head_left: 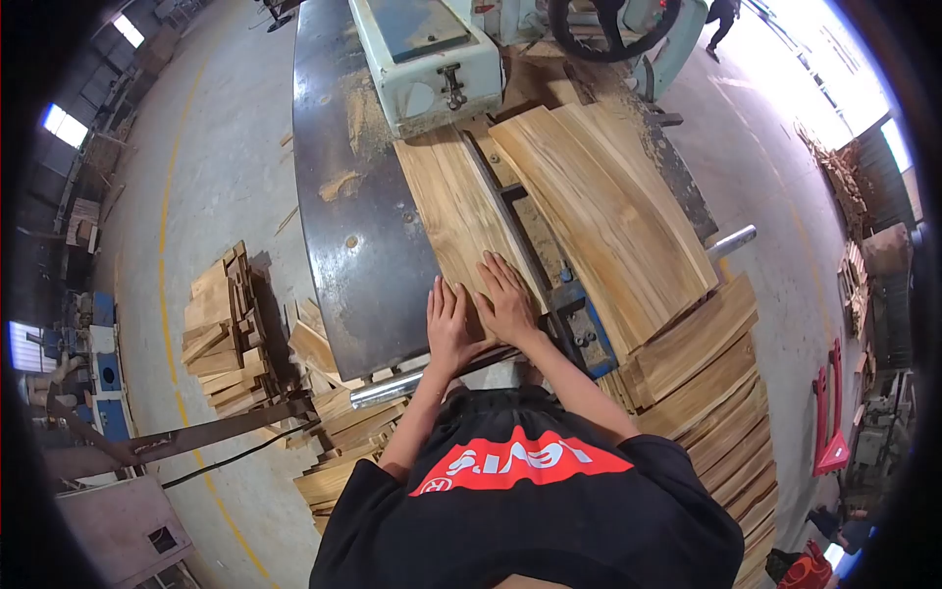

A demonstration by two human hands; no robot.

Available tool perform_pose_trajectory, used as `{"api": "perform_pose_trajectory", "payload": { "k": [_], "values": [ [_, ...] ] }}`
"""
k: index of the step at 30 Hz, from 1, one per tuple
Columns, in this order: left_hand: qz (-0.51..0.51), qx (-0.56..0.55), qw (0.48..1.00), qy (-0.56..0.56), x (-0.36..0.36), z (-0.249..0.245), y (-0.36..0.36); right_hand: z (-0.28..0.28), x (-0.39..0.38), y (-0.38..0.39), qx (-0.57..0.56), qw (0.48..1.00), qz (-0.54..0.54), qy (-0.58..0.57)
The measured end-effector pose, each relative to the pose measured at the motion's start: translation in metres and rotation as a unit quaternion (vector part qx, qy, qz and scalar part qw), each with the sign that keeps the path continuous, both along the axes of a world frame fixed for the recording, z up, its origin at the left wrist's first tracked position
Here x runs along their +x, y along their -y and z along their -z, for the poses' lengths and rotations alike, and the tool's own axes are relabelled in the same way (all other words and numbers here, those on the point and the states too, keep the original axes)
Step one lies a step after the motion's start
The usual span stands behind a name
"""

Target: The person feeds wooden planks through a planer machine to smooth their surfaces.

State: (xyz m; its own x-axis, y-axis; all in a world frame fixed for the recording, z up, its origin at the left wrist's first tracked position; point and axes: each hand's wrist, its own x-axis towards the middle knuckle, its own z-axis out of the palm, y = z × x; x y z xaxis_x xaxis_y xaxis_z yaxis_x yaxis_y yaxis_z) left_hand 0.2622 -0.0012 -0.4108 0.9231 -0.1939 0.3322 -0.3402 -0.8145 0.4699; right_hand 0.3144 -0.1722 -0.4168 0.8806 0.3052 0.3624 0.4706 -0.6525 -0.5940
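Observation:
A long wooden board [456, 201] lies on the dark metal machine table [339, 206] along a straight metal fence, its far end at the pale green machine housing [442, 83]. My left hand [448, 316] rests at the board's near left edge, fingers stretched forward. Beside it my right hand [505, 297] lies flat on the near end of the board, fingers extended. Neither hand is wrapped round anything. Right of the fence are wide boards [608, 221], stacked on one another.
A metal roller [388, 388] runs along the table's near edge. Wood piles stand on the floor at left [221, 324] and right [721, 393]. A black handwheel [613, 29] is at the top. A person [723, 22] stands far off at top right.

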Motion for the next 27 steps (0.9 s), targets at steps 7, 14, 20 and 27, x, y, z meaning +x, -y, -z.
{"api": "perform_pose_trajectory", "payload": {
  "k": [7, 14, 20, 27],
  "values": [
    [-0.008, 0.052, 0.998, -0.030, 0.061, -0.006, -0.014, 0.003, 0.066, -0.026, 0.022, 0.999, 0.032, 0.027],
    [0.003, 0.039, 0.998, -0.056, 0.109, -0.020, -0.029, -0.004, 0.106, -0.043, 0.028, 0.998, 0.049, 0.015],
    [0.005, 0.012, 0.999, -0.052, 0.158, -0.022, -0.046, -0.005, 0.156, -0.061, 0.021, 0.997, 0.060, 0.038],
    [-0.032, -0.009, 0.999, -0.038, 0.182, -0.017, -0.062, -0.001, 0.196, -0.076, 0.046, 0.996, 0.044, 0.066]
  ]
}}
